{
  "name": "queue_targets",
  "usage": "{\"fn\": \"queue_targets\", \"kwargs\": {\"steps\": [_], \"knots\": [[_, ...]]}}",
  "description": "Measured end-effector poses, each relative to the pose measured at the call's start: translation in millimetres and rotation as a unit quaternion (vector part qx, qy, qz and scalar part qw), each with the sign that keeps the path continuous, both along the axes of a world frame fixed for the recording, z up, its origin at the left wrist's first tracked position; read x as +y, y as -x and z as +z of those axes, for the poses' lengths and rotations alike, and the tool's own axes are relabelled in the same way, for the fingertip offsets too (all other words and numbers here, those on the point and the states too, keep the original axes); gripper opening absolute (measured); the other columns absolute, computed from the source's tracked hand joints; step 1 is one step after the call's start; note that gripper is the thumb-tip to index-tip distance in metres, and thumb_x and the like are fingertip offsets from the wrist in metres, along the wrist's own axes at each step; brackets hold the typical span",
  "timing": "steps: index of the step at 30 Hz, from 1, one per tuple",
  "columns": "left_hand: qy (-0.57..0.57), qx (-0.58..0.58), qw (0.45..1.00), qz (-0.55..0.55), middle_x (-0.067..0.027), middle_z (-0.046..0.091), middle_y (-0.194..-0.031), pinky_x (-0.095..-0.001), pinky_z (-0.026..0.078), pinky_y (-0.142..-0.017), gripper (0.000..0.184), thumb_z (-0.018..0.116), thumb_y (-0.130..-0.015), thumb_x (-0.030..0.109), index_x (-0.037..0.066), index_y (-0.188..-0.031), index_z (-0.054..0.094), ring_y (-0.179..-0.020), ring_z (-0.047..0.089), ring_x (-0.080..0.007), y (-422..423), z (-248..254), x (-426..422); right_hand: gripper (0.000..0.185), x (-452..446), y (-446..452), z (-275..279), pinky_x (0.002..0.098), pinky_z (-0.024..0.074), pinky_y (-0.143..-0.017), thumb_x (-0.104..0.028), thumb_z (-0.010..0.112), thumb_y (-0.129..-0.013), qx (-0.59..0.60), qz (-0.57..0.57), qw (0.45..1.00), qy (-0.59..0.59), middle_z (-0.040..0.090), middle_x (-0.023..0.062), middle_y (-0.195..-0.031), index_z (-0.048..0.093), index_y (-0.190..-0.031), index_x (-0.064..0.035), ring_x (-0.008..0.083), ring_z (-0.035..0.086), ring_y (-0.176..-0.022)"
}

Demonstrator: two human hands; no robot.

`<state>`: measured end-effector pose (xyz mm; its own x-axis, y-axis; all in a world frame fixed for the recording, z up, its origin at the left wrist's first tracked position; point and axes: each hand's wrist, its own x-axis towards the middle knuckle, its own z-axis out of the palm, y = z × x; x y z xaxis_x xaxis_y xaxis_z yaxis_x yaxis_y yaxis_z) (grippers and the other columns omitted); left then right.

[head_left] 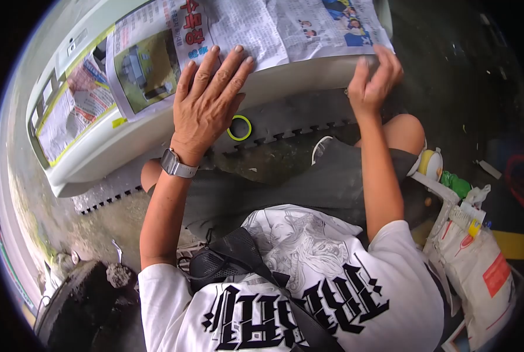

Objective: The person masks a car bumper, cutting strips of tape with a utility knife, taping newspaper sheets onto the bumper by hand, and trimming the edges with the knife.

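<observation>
A pale car bumper [291, 79] lies across the far side in front of my crossed legs. Newspaper sheets [250, 29] cover its upper face. My left hand [206, 108] rests flat on the lower edge of the paper, fingers spread. At the paper's lower right corner is my right hand [376, 82], its fingers partly bent and the thumb apart from them. The right fingertips are slightly blurred, touching or very near the paper. A yellow-green tape roll [239, 128] lies on the floor mat, just right of my left wrist. More newspaper [74, 117], edged with yellow tape, fills the bumper's left opening.
Dark interlocking mat [285, 117] lies under the bumper. To my right stand a white bag [473, 276] with red marks, a yellow-and-white roll [430, 163] and a green crumpled item [455, 183]. A dark round object [77, 308] sits at lower left.
</observation>
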<state>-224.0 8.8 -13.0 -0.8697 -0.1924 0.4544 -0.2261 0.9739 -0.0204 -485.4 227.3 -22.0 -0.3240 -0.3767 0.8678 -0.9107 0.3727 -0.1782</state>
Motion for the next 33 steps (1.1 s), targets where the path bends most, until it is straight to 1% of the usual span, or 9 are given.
{"fn": "queue_targets", "kwargs": {"steps": [5,11,13,16,18,21,25,30,33], "knots": [[0.003,0.020,0.999,0.047,0.0094,0.053,-0.162,-0.0461,0.023,-0.127,0.066,0.075,-0.092,0.034,0.037,-0.155,0.054,-0.150,0.047,-0.0207,-2,-20,14,0.013,7,-129,-88,0.0445,0.0542,-0.082,-0.002,0.072,-0.089,-0.283,0.266,0.905,-0.174,0.067,0.0157,-0.105,0.066,-0.101,-0.0011,0.0370,0.066,-0.094],[-0.109,0.117,0.987,-0.009,-0.0022,0.069,-0.144,-0.0488,0.033,-0.123,0.043,0.077,-0.091,0.020,0.017,-0.134,0.072,-0.140,0.060,-0.0273,-18,-13,15,0.055,-38,-141,-271,0.0556,0.0484,-0.101,-0.036,0.073,-0.093,-0.440,0.100,0.742,-0.496,0.058,0.0209,-0.132,0.057,-0.132,-0.0007,0.0416,0.059,-0.119],[-0.092,0.216,0.972,-0.001,-0.0092,0.079,-0.116,-0.0469,0.051,-0.105,0.023,0.076,-0.088,0.004,0.007,-0.110,0.076,-0.117,0.073,-0.0323,-37,-14,19,0.057,-51,-131,-292,0.0569,0.0477,-0.103,-0.035,0.073,-0.093,-0.427,0.085,0.764,-0.476,0.057,0.0219,-0.135,0.056,-0.135,-0.0002,0.0432,0.058,-0.122],[-0.091,0.256,0.959,0.081,-0.0088,0.078,-0.101,-0.0448,0.054,-0.094,0.020,0.077,-0.086,0.001,0.007,-0.104,0.075,-0.099,0.075,-0.0306,-63,-34,35,0.058,-59,-113,-312,0.0578,0.0456,-0.109,-0.031,0.071,-0.094,-0.352,0.065,0.796,-0.487,0.055,0.0243,-0.143,0.055,-0.140,-0.0003,0.0444,0.055,-0.131],[-0.220,0.139,0.955,0.143,-0.0087,0.074,-0.093,-0.0443,0.054,-0.084,0.021,0.076,-0.085,0.000,0.006,-0.104,0.074,-0.087,0.071,-0.0308,-68,-50,47,0.058,-65,-93,-303,0.0574,0.0442,-0.112,-0.028,0.069,-0.095,-0.287,0.070,0.803,-0.518,0.054,0.0257,-0.147,0.055,-0.143,-0.0009,0.0441,0.053,-0.136],[-0.286,-0.137,0.942,0.110,-0.0123,0.072,-0.113,-0.0447,0.053,-0.091,0.038,0.080,-0.088,0.020,0.006,-0.121,0.069,-0.105,0.069,-0.0320,-63,-100,60,0.054,-81,-60,-295,0.0580,0.0408,-0.117,-0.022,0.064,-0.097,-0.395,0.093,0.706,-0.581,0.053,0.0266,-0.151,0.056,-0.146,-0.0027,0.0447,0.049,-0.143],[-0.286,-0.293,0.908,0.088,-0.0131,0.070,-0.122,-0.0474,0.051,-0.100,0.051,0.080,-0.089,0.032,0.006,-0.129,0.064,-0.118,0.066,-0.0330,-46,-184,83,0.043,-79,-45,-340,0.0565,0.0449,-0.111,-0.018,0.066,-0.093,-0.283,0.175,0.782,-0.527,0.063,0.0267,-0.137,0.066,-0.132,0.0000,0.0453,0.058,-0.130],[-0.271,-0.313,0.909,0.052,-0.0106,0.069,-0.109,-0.0457,0.051,-0.093,0.038,0.078,-0.087,0.029,0.010,-0.116,0.064,-0.111,0.066,-0.0303,-32,-283,90,0.040,-75,-54,-315,0.0565,0.0450,-0.111,-0.015,0.069,-0.091,-0.319,0.104,0.771,-0.541,0.064,0.0235,-0.137,0.069,-0.128,-0.0024,0.0444,0.058,-0.130],[-0.230,-0.302,0.924,0.047,-0.0082,0.068,-0.102,-0.0440,0.051,-0.090,0.026,0.073,-0.088,0.021,0.011,-0.109,0.064,-0.106,0.066,-0.0284,-26,-316,83,0.049,-62,-67,-292,0.0518,0.0383,-0.120,-0.015,0.069,-0.095,-0.415,0.093,0.695,-0.579,0.057,0.0240,-0.148,0.061,-0.142,-0.0077,0.0439,0.049,-0.142]]}}
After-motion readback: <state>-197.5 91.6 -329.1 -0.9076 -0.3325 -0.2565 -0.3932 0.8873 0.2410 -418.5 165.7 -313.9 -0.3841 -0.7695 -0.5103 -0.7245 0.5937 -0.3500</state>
